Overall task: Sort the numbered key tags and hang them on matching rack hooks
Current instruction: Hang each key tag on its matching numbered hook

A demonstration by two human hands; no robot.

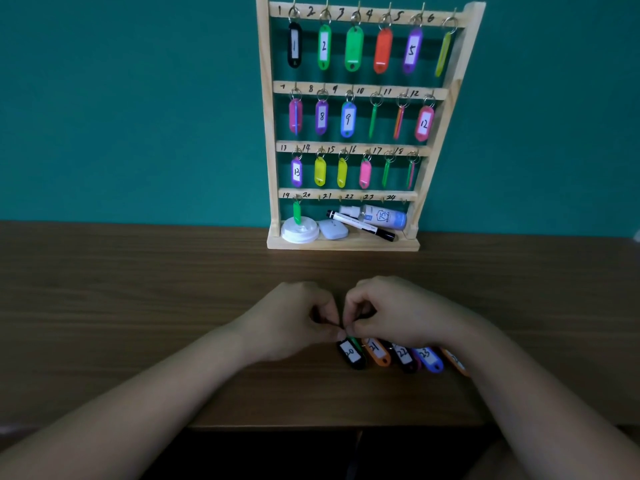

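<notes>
Black tag (pixel 350 353) pinched by left hand (pixel 294 320), right hand (pixel 398 313).

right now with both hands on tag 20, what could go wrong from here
Both the left hand and right hand pinch the top of tag 20; a slip could scatter tag 21 beside it. Hook 20 hangs low, near the marker, so reaching there may knock it.

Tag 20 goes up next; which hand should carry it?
Probably left: the left hand and right hand both pinch at black plastic tag 20, but left sits straighter below bare hook 20.
</notes>
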